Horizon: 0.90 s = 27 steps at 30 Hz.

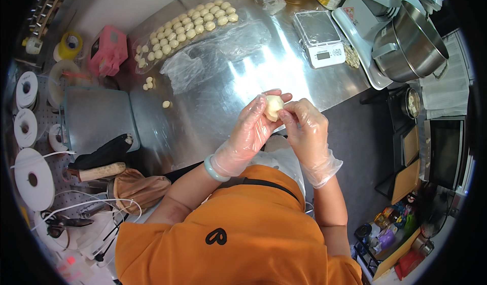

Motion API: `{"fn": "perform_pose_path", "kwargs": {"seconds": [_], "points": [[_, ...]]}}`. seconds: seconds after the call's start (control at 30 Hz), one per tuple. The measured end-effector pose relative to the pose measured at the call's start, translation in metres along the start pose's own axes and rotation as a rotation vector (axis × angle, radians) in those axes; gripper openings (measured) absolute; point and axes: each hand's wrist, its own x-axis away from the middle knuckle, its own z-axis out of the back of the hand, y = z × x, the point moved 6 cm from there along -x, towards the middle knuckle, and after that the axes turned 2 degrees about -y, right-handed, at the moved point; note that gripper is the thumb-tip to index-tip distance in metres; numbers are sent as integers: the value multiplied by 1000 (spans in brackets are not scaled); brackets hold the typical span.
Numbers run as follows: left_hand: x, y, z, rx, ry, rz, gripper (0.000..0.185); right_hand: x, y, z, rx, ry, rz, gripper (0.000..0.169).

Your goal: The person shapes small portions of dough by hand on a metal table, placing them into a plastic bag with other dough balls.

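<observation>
A pale piece of dough [274,107] rests in my left hand [249,127], cupped between thumb and fingers. Pressed to its right edge are the thumb and fingertips of my right hand [307,129]. Both hands wear clear plastic gloves and are above the front edge of a steel table [159,148]. Toward the back left, rows of dough balls [189,25] sit on plastic film. A small cluster of little dough balls [148,83] and a single one [166,104] lie nearer on the bare steel.
Crumpled plastic film [186,68] lies mid-table. At the right stand a digital kitchen scale [319,37] and a stand mixer's steel bowl [409,45]. To the left are a pink device [109,51], a glass-like board [99,117] and several ribbon spools [34,178].
</observation>
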Motion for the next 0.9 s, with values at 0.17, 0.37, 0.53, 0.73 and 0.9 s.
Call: {"fn": "perform_pose_path", "kwargs": {"seconds": [0.17, 0.37, 0.53, 0.73, 0.9], "points": [[-8, -16, -1, 132, 111, 119, 36, 12, 6, 16, 8, 35, -7, 9], [-15, -26, -21, -170, 34, 101, 34, 17, 19, 25, 233, -146, -32, 10], [-23, -42, -29, -363, -18, 135, 33, 30, 36, 31, 274, -131, -62, 7], [-30, -52, -33, -116, -68, 216, 35, 41, 50, 69, -220, -55, -257, 15], [-34, -52, -38, -176, -199, 165, 43, 35, 50, 65, -322, 34, -313, 33]]}}
